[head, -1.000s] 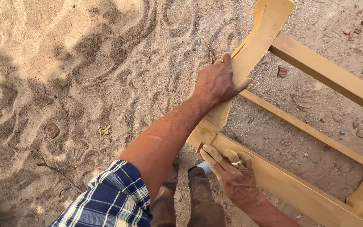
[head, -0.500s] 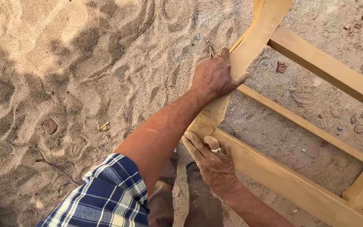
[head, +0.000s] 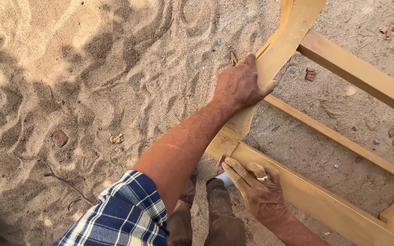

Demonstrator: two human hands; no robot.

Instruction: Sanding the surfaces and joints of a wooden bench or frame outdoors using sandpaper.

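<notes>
Nearest us, our right hand (head: 257, 190) presses its fingers (head: 235, 171) flat on the lower rail of the wooden frame (head: 343, 68), pinning a small reddish-brown piece (head: 221, 161) at the corner joint. Farther out, our left hand (head: 241, 84) clasps the frame's curved upright. The frame lies on sand (head: 92, 91).

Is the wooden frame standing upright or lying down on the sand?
Lying down: the wooden frame has its rails spread flat across the sand, seen from above. The left hand grips its curved piece.
</notes>
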